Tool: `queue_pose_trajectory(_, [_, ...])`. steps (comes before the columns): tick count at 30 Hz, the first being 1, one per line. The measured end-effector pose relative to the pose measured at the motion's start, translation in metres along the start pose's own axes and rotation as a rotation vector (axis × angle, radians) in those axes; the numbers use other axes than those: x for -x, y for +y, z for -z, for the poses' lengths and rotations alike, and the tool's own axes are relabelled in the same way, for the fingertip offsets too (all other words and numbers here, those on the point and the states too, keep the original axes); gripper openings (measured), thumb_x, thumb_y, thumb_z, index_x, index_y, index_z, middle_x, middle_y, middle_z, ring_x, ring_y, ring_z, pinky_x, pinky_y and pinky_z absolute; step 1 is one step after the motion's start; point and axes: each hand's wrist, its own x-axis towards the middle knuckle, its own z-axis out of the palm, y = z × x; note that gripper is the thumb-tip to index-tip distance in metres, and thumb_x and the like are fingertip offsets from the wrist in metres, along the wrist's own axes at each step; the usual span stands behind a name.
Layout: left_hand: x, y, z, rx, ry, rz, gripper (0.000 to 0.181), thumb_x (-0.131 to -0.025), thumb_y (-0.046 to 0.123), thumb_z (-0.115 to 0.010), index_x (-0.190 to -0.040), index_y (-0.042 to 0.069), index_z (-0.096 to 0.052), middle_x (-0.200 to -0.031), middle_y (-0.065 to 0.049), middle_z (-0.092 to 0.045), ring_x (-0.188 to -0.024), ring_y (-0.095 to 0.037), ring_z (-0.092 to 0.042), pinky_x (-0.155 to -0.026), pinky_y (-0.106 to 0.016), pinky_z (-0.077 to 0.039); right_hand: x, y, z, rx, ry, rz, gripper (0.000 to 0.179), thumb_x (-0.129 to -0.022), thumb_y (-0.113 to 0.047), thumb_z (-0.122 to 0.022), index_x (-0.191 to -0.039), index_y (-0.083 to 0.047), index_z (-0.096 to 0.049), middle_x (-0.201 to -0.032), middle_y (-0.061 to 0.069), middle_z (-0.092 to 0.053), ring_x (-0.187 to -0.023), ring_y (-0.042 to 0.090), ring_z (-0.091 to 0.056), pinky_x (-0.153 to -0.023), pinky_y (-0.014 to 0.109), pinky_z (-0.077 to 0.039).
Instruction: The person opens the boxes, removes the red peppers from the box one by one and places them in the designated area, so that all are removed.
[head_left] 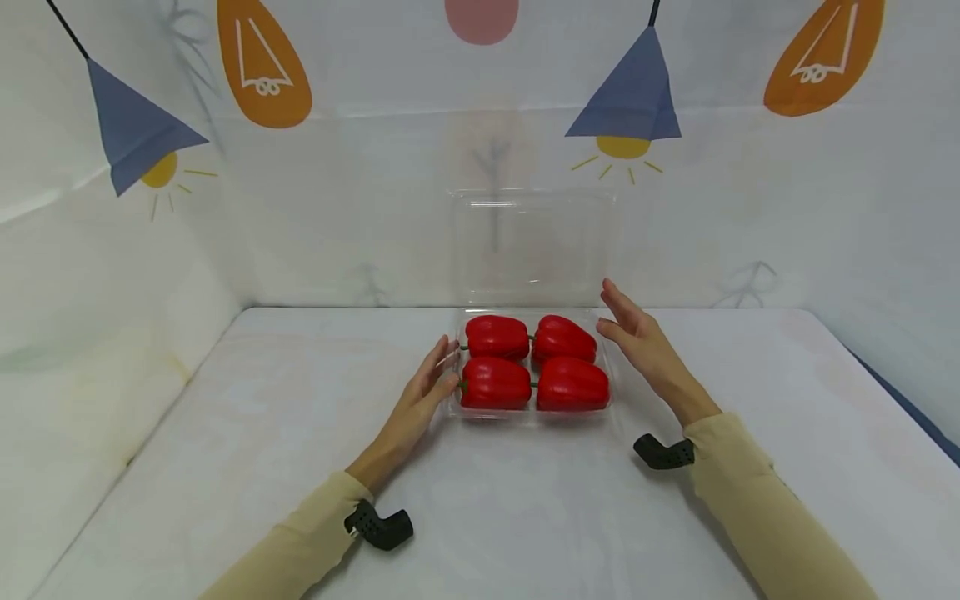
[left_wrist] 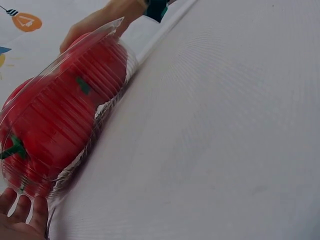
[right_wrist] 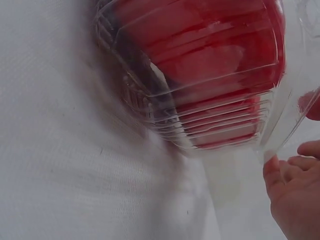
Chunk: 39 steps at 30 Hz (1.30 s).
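Observation:
A clear plastic clamshell box [head_left: 495, 415] sits on the table, its transparent lid [head_left: 532, 242] standing raised at the back. Several red bell peppers [head_left: 573, 385] lie inside in two rows, with green stems [left_wrist: 18, 147] showing in the left wrist view. My left hand [head_left: 416, 404] is at the box's left side, fingers extended and fingertips right at the wall. On the other side, my right hand [head_left: 641, 342] is by the back right corner, its fingers mostly straight. In the right wrist view, that hand's fingertips [right_wrist: 271, 167] are close to the clear rim.
The white-covered table [head_left: 300, 367] reaches back to a pale curtain [head_left: 360, 208] printed with lamps and bulbs. A black wrist mount [head_left: 382, 527] sticks out from the left sleeve, and another black mount [head_left: 663, 452] from the right sleeve.

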Motion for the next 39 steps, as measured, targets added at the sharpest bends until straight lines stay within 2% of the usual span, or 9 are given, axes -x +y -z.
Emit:
queue_pose_trajectory(7, [-0.001,0.000,0.003,-0.024,0.032,0.028,0.058,-0.101,0.023,-0.043,-0.152,0.019,-0.017,-0.153,0.002,-0.029,-0.142,-0.022,-0.029,-0.112,-0.048,-0.030,-0.001,-0.003,-0.003,0.007,-0.002,0.005,0.066,-0.099,-0.018,-0.047,-0.153,-0.014,-0.010,-0.159,0.008,-0.012,-0.146,0.027,-0.015,-0.110,0.051,-0.025])
queue_pose_trajectory(11, [-0.001,-0.001,0.006,-0.014,0.038,0.016,0.059,-0.100,0.022,-0.045,-0.151,0.016,-0.017,-0.152,-0.002,-0.030,-0.141,-0.025,-0.029,-0.112,-0.048,-0.029,-0.003,-0.006,-0.004,0.032,-0.017,0.022,0.065,-0.099,-0.014,-0.046,-0.153,-0.013,-0.010,-0.159,0.009,-0.011,-0.146,0.030,-0.017,-0.109,0.050,-0.028])
queue_pose_trajectory(17, [-0.001,-0.001,0.007,-0.025,0.047,0.047,0.059,-0.099,0.026,-0.046,-0.151,0.018,-0.019,-0.151,-0.005,-0.030,-0.142,-0.025,-0.028,-0.113,-0.048,-0.027,-0.003,-0.006,-0.004,0.070,-0.024,0.053,0.064,-0.098,-0.011,-0.046,-0.152,-0.012,-0.012,-0.159,0.011,-0.012,-0.144,0.033,-0.020,-0.106,0.047,-0.031])
queue_pose_trajectory(21, [-0.001,-0.001,0.008,-0.067,0.081,0.072,0.056,-0.098,0.028,-0.048,-0.149,0.020,-0.026,-0.147,-0.004,-0.035,-0.139,-0.021,-0.031,-0.112,-0.047,-0.030,-0.003,-0.007,-0.004,0.114,-0.026,0.116,0.061,-0.098,-0.009,-0.046,-0.151,-0.011,-0.017,-0.157,0.013,-0.017,-0.143,0.034,-0.023,-0.106,0.048,-0.032])
queue_pose_trajectory(24, [-0.002,0.001,0.008,-0.085,0.103,0.072,0.054,-0.098,0.025,-0.048,-0.148,0.018,-0.029,-0.136,-0.007,-0.040,-0.128,-0.019,-0.038,-0.106,-0.040,-0.038,-0.001,-0.010,-0.004,0.198,-0.034,0.176,0.056,-0.097,-0.008,-0.049,-0.148,-0.012,-0.027,-0.152,0.013,-0.029,-0.138,0.034,-0.032,-0.106,0.052,-0.034])
queue_pose_trajectory(27, [-0.002,0.001,0.008,-0.075,0.120,0.078,0.051,-0.099,0.022,-0.048,-0.147,0.016,-0.032,-0.125,-0.007,-0.042,-0.110,-0.015,-0.043,-0.092,-0.027,-0.044,0.003,-0.017,-0.005,0.289,-0.085,0.214,0.048,-0.096,-0.011,-0.051,-0.142,-0.014,-0.037,-0.142,0.011,-0.041,-0.127,0.031,-0.045,-0.101,0.053,-0.040])
queue_pose_trajectory(30, [-0.001,0.001,0.009,-0.042,0.132,0.103,0.048,-0.099,0.024,-0.048,-0.145,0.018,-0.037,-0.117,-0.005,-0.044,-0.095,-0.012,-0.044,-0.077,-0.020,-0.041,0.009,-0.027,-0.006,0.349,-0.176,0.217,0.044,-0.096,-0.019,-0.054,-0.138,-0.016,-0.042,-0.135,0.006,-0.047,-0.118,0.027,-0.052,-0.095,0.051,-0.046])
queue_pose_trajectory(35, [0.000,0.001,0.011,0.005,0.122,0.137,0.043,-0.098,0.027,-0.049,-0.140,0.020,-0.046,-0.108,0.000,-0.049,-0.088,-0.006,-0.043,-0.073,-0.018,-0.040,0.020,-0.044,-0.012,0.440,-0.304,0.192,0.049,-0.091,-0.032,-0.061,-0.135,-0.019,-0.046,-0.128,-0.001,-0.051,-0.114,0.020,-0.051,-0.091,0.047,-0.047])
queue_pose_trajectory(39, [0.000,0.002,0.013,0.062,0.107,0.127,0.042,-0.097,0.024,-0.051,-0.139,0.018,-0.047,-0.098,0.002,-0.050,-0.079,-0.006,-0.043,-0.066,-0.018,-0.037,0.024,-0.053,-0.018,0.524,-0.353,0.204,0.054,-0.088,-0.040,-0.064,-0.135,-0.020,-0.049,-0.127,-0.001,-0.050,-0.116,0.017,-0.049,-0.094,0.046,-0.047])
